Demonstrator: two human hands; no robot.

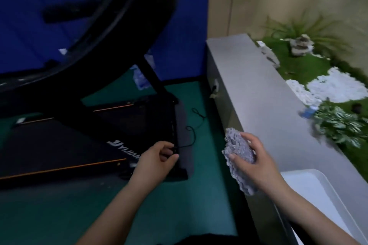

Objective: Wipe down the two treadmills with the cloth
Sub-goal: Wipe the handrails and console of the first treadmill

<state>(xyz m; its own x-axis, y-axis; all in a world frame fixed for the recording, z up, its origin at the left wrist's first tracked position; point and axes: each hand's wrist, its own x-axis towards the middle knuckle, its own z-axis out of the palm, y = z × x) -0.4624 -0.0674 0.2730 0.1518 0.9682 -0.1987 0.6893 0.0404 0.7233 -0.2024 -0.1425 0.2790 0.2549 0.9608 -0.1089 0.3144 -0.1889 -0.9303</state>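
Observation:
A black treadmill (79, 129) with orange side stripes fills the left of the head view; its curved upright frame (111, 32) rises across the top left. My right hand (253, 157) grips a bunched grey-white cloth (237, 149), held in the air beside the grey ledge, right of the treadmill's front end. My left hand (157, 157) hangs with loosely curled fingers over the treadmill's front corner and holds nothing. I see only one treadmill.
A long grey ledge (258, 93) runs along the right, with artificial grass, white pebbles and plants (338, 123) behind it. A white tub (322, 201) sits at the lower right. A black cable (191, 135) lies on the green floor. A blue wall stands behind.

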